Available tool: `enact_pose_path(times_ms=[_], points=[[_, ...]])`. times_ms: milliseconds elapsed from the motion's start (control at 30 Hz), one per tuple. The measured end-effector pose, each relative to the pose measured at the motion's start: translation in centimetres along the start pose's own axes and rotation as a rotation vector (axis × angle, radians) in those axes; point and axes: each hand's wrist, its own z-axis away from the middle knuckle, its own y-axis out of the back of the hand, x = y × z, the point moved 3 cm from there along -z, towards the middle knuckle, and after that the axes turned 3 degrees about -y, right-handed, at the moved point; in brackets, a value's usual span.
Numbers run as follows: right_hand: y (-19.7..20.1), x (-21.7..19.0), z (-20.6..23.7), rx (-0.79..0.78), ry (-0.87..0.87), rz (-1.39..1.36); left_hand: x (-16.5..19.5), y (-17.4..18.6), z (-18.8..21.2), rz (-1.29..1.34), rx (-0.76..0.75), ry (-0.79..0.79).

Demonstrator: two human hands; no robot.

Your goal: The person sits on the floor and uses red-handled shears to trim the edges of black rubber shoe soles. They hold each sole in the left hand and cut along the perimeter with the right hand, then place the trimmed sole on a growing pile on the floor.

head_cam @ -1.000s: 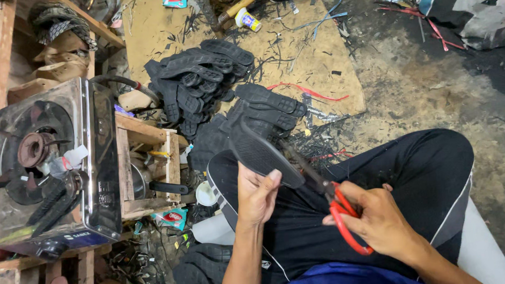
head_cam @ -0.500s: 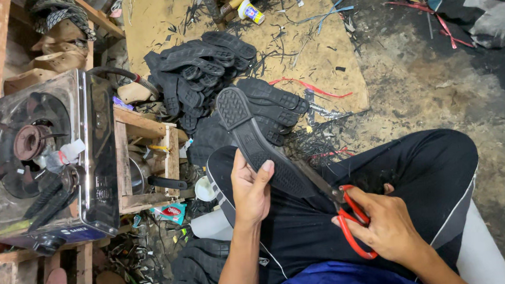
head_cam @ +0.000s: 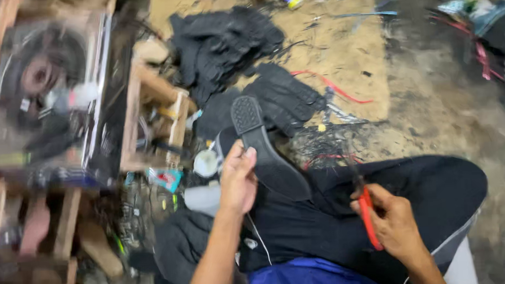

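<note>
Black rubber shoe sole [head_cam: 267,150] is clamped by the left hand [head_cam: 238,179] over the lap, long axis running up-left; red-handled scissors [head_cam: 369,216], gripped in the right hand [head_cam: 393,224], lie just right of it.

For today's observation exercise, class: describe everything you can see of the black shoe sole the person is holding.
The black shoe sole is a long, flat piece, seemingly rubber, with a rounded end bearing a grid of small tread studs and a smoother, wider stretch below. It points up and away from the person, tilted left, held above the lap. The left hand grips its left edge, thumb lying on the surface. The right hand, holding red-handled scissors, is apart from it.
</note>
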Motion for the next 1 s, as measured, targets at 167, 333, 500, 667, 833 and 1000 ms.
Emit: enact_pose_path(times_ms=[167,333,500,667,833,1000], points=[[1.4,3.3,-2.0,-0.006,-0.007,-0.129,3.0,9.6,8.3,-0.36,0.303,0.051],[2.4,6.0,-3.9,0.025,0.0,-0.167,7.0,16.4,19.5,-0.784,0.798,0.18],[2.7,7.6,-5.9,0.178,-0.052,-0.222,8.6,10.8,17.7,-1.59,0.826,-0.153],[1.6,7.9,-6.9,0.278,-0.118,-0.262,4.5,1.3,4.1,-1.307,0.251,-0.546],[1.5,6.5,-7.0,0.343,-0.07,-0.249,-0.7,-5.9,-12.3,-1.344,-0.278,-0.441],[1.0,4.6,-7.0,0.4,0.09,-0.054,-5.4,-9.6,-21.3,-1.782,-0.554,-0.526]])
